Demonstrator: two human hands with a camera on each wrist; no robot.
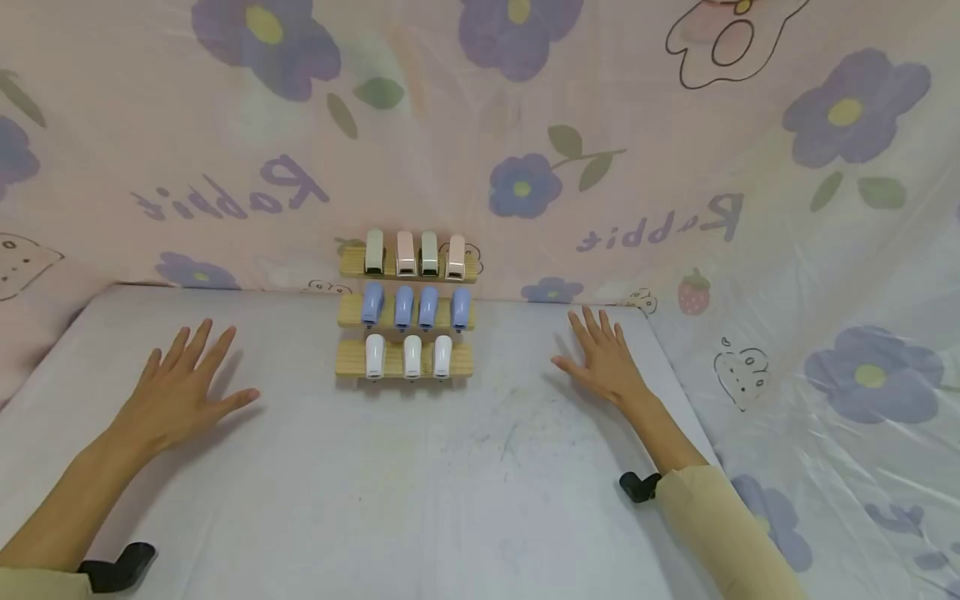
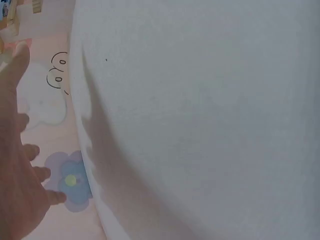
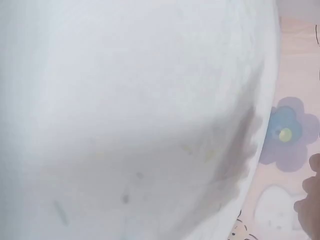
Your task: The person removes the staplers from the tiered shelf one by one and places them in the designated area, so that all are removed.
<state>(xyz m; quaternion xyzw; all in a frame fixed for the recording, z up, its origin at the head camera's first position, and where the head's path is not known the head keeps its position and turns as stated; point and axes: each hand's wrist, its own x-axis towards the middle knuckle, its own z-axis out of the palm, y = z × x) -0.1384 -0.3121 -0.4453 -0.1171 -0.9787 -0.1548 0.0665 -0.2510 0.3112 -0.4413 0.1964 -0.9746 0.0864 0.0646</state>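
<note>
My left hand [image 1: 176, 400] hovers over the left part of the white table, palm down, its fingers spread and thumb pointing inward. On the right side my right hand [image 1: 606, 362] is held the same way, fingers spread, with nothing in it. Between them, at the back, stands a tiered wooden rack [image 1: 349, 360] of small staplers. Three white staplers [image 1: 412, 357] line its front step. Several blue staplers [image 1: 403, 307] fill the middle one. On the top step sit two pale green staplers [image 1: 374, 252] and two pink staplers [image 1: 406, 253]. Neither hand touches the rack.
The white tabletop [image 1: 420, 475] has faint dark smudges right of the middle. A flowered curtain [image 1: 435, 142] hangs along the back edge and down the right side. Black wrist mounts [image 1: 120, 568] show at both cuffs.
</note>
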